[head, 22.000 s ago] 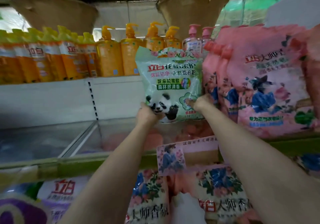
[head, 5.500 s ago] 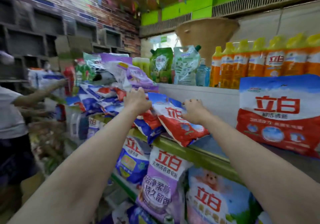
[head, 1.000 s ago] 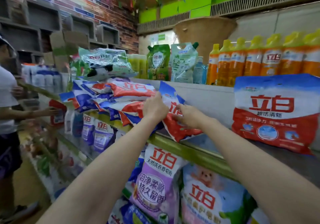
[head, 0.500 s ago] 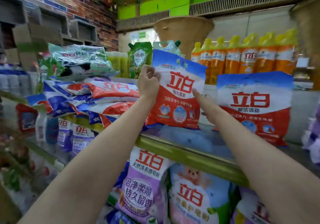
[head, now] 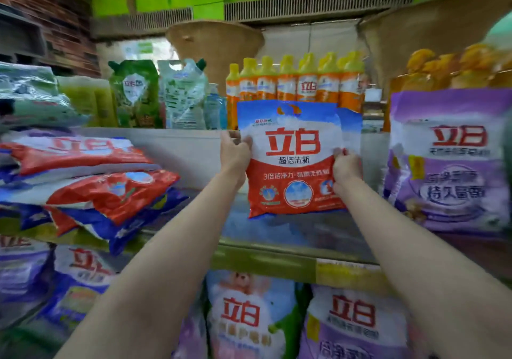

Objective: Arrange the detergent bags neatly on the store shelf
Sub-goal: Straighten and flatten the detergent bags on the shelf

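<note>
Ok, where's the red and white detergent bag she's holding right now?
In the head view the red and white detergent bag stands upright mid-shelf, gripped by the left hand and right hand, between the flat pile of bags and the purple bag.

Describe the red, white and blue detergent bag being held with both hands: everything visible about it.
The red, white and blue detergent bag is a glossy, slightly crinkled plastic pouch: blue top band, white middle with large red characters, red lower half with round emblems. It is upright, facing the camera, its bottom edge at the shelf surface. The left hand grips its left edge, the right hand its right edge. A similar bag's blue corner shows just behind it. A purple bag stands to its right, apart.
</note>
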